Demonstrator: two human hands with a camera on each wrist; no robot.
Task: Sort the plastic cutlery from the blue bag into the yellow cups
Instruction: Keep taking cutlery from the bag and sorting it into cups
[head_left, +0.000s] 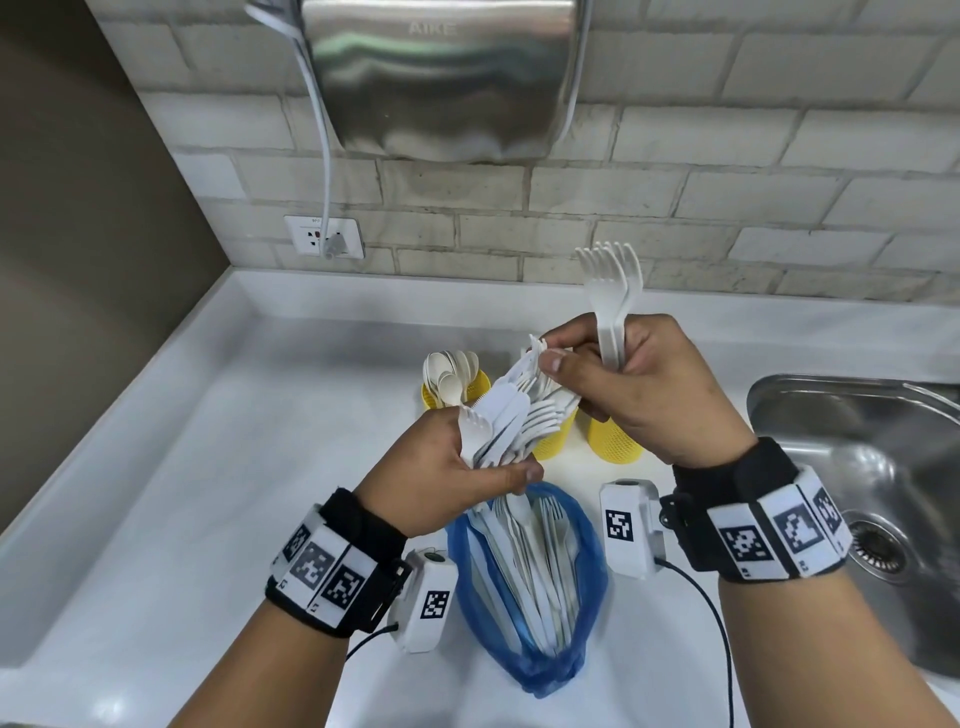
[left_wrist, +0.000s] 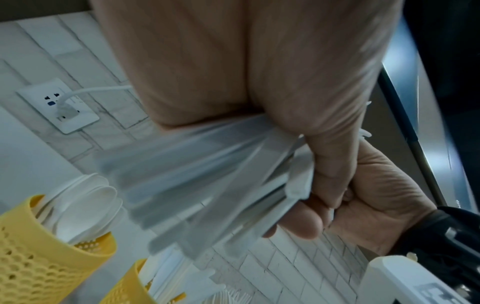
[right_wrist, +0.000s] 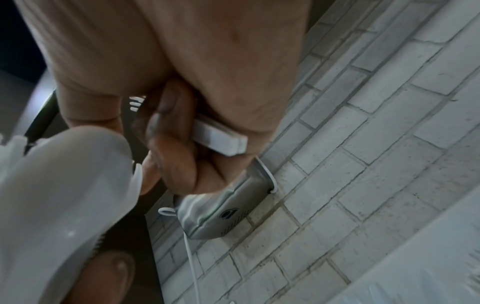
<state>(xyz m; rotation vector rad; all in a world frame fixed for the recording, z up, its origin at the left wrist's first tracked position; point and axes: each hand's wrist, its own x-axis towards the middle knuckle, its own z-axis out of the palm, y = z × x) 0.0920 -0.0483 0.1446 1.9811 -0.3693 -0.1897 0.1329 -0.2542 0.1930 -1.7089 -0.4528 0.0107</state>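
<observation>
1. Over the white counter (head_left: 208, 467), head view: left hand (head_left: 441, 467) grips a fanned bundle of mixed white cutlery (head_left: 511, 415), fingers curled round the handles. Right hand (head_left: 639, 384) clamps a few forks (head_left: 613, 296) upright in its curled fingers, while thumb and forefinger pinch one piece at the top of the bundle. Blue bag (head_left: 592, 582) lies open below the hands, cutlery inside. Three yellow cups behind: far-left cup (head_left: 480, 384) holds spoons, middle cup (head_left: 558, 441) and right cup (head_left: 615, 441) partly hidden. Sink (head_left: 883, 467) on the right.
2. Left wrist view: bundle (left_wrist: 207, 174) blurred, fanning out from the palm; right hand (left_wrist: 376, 195) touching its upper end. Spoon cup (left_wrist: 46, 267) bottom left.
3. Right wrist view: fingers (right_wrist: 168, 148) wrapped round the fork handle ends (right_wrist: 221, 139); tiled wall (right_wrist: 363, 164) behind.
</observation>
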